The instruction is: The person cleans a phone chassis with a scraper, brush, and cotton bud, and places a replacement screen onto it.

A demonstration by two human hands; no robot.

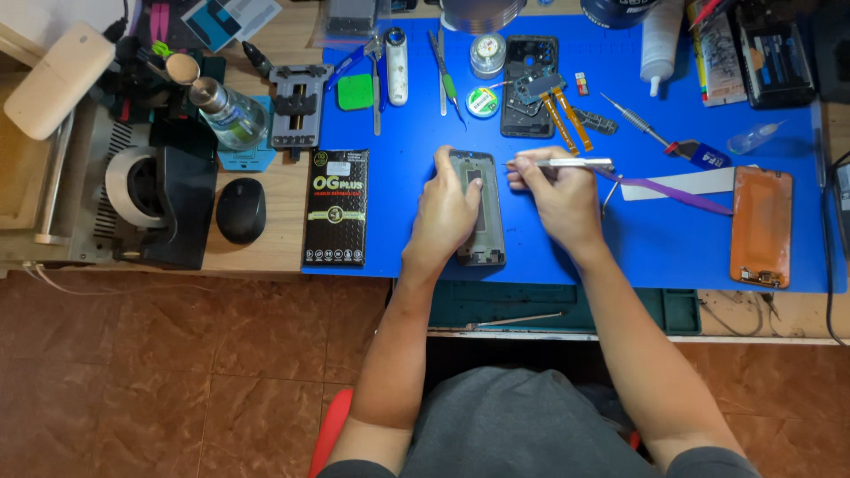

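Bright steel shows between your right hand's (560, 196) pinched fingertips: slim metal tweezers (567, 163), held level with the tips pointing left at the upper right edge of the dark, rectangular phone frame (482, 209). That frame lies flat, long side running away from you, near the front middle of the smooth blue rubber work mat (398, 133). Your left hand (445, 212) lies over the frame's left side, fingers closed around its left edge and thumb pressed on its face, pinning it to the mat. Just right of your right hand a thin purple plastic strip (673, 192) lies slantwise across a flat pale card (699, 184), and further right rests an orange-brown, rounded rectangular back cover (761, 226). Left of the frame, straddling the mat's edge, lies a glossy black printed cardboard box (337, 208); beyond it on the wooden bench sits a matt black oval computer mouse (241, 210). Further back on the mat lie a second opened black phone body (526, 84) with a loose circuit board and two amber ribbon cables (567, 119), a small round solder tin (482, 101) and a green square pad (355, 91).
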